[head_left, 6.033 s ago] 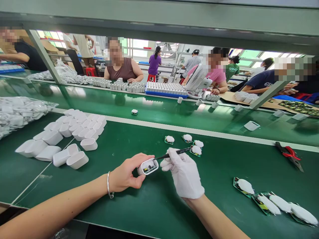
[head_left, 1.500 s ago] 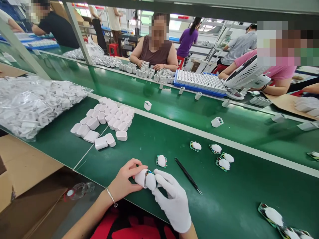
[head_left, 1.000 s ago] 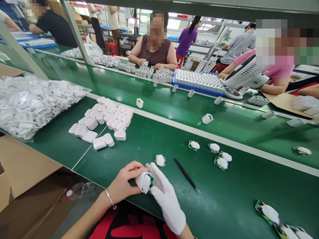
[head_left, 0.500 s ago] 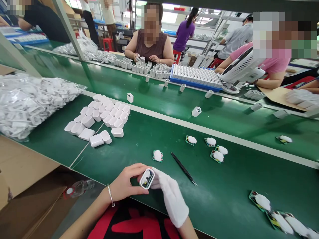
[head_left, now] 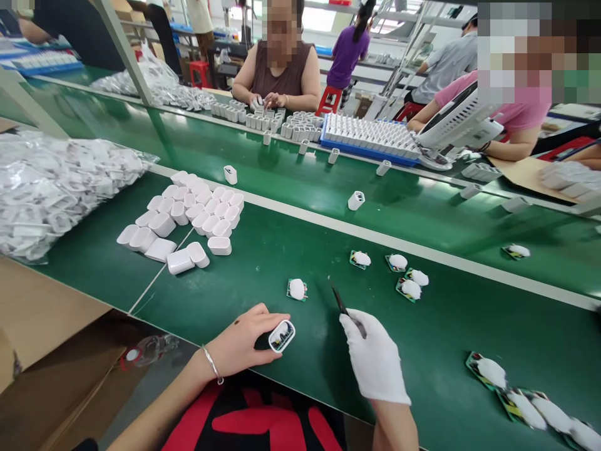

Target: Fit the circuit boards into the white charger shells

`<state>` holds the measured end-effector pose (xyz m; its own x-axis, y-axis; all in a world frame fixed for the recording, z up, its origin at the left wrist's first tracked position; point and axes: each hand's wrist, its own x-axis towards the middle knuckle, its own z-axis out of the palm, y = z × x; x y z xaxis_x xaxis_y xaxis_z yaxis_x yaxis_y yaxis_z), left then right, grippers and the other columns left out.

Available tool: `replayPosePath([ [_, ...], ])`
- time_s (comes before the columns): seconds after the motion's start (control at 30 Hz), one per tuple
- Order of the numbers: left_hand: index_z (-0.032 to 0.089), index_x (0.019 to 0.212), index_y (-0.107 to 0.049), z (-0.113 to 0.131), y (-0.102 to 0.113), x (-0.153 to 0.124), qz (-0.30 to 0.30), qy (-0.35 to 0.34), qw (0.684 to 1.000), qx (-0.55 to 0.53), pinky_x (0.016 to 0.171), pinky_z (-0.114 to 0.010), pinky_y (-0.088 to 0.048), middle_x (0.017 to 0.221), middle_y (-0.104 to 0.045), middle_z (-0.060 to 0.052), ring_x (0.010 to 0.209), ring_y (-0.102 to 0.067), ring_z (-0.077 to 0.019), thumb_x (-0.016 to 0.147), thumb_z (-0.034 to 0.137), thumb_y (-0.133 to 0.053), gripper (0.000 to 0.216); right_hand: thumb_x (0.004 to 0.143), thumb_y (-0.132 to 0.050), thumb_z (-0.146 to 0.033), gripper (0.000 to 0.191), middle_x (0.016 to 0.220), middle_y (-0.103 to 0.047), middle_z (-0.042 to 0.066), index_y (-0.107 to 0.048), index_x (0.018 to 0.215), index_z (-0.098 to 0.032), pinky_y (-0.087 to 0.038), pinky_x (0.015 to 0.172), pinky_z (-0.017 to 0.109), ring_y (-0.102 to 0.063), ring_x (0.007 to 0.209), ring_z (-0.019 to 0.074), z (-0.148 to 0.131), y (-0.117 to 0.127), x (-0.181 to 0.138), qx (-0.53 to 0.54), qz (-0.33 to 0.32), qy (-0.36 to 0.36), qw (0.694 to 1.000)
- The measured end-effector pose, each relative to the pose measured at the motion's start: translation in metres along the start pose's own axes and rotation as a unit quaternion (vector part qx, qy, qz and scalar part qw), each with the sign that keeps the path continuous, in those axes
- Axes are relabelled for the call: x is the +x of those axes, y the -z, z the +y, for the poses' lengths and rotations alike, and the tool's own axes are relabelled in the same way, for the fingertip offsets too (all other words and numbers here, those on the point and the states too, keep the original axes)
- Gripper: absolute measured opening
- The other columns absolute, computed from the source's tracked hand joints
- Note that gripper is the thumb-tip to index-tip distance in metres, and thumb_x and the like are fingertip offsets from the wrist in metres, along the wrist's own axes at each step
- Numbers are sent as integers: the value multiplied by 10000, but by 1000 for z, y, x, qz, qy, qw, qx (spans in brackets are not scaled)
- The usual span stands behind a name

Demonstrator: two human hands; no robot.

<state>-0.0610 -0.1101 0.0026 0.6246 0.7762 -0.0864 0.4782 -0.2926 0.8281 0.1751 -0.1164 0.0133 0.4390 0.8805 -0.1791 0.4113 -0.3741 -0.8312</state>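
My left hand (head_left: 251, 338), bare with a silver bangle at the wrist, grips a white oval plastic housing (head_left: 282, 337). Its open end faces me, and a circuit board with parts shows inside. In a white glove, my right hand (head_left: 373, 351) is closed around black tweezers (head_left: 339, 297), whose tips point forward and left above the green surface. Just beyond the housing lies a circuit board with a white blob (head_left: 297, 289). Several similar boards (head_left: 409, 289) rest farther right, beyond the tweezers.
White housings (head_left: 162, 224) stand grouped at the left, beside a clear bag of white parts (head_left: 61, 188). More boards (head_left: 526, 407) line the lower right. Across the green belt (head_left: 300, 178), a co-worker (head_left: 282, 69) sits near a blue tray of parts (head_left: 370, 139).
My right hand has left the housing, moved right and picked up the tweezers from the table. My left hand still holds the housing. Pieces on the belt have shifted left.
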Motion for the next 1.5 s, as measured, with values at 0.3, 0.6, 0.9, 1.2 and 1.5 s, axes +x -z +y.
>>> replayPosePath([
  [0.3, 236, 1341, -412, -8, -2, -2, 30, -27, 999, 21, 992, -389, -381, 1260, -582, -49, 1004, -547, -191, 742, 210, -655, 648, 599, -781, -350, 437, 711, -629, -34, -564, 951, -209, -542, 545, 309, -637, 625, 162, -25, -44, -36, 430, -121, -134, 885],
  [0.6, 229, 1261, -511, -5, 0, 0, 22, -29, 999, 19, 908, -345, -431, 1199, -627, -48, 928, -579, -182, 748, 182, -606, 524, 543, -787, -467, 412, 460, -605, -18, -586, 714, -150, -473, 406, 265, -598, 431, 172, -16, -57, -32, 379, -85, -142, 910],
  [0.9, 228, 1251, -519, -6, 0, 1, 15, -54, 998, 16, 781, -278, -457, 1081, -671, -26, 807, -567, -154, 730, 138, -578, 532, 592, -746, -490, 389, 484, -646, 12, -601, 714, -150, -448, 390, 269, -617, 438, 193, -21, -59, -34, 338, -31, -113, 934],
  [1.2, 210, 1224, -537, -6, -2, 1, 19, -56, 998, 12, 794, -275, -459, 1125, -654, -35, 825, -556, -157, 736, 134, -572, 495, 585, -754, -478, 368, 404, -552, -40, -609, 680, -154, -382, 391, 247, -485, 358, 120, -26, -63, -43, 335, -43, -107, 935],
  [1.5, 228, 1225, -542, -6, -1, 1, 11, -51, 999, 11, 752, -264, -460, 1095, -665, -26, 786, -543, -153, 733, 131, -565, 501, 651, -666, -571, 411, 370, -408, -96, -581, 724, -176, -251, 362, 212, -325, 343, 64, -19, -56, -29, 410, -55, -156, 897],
])
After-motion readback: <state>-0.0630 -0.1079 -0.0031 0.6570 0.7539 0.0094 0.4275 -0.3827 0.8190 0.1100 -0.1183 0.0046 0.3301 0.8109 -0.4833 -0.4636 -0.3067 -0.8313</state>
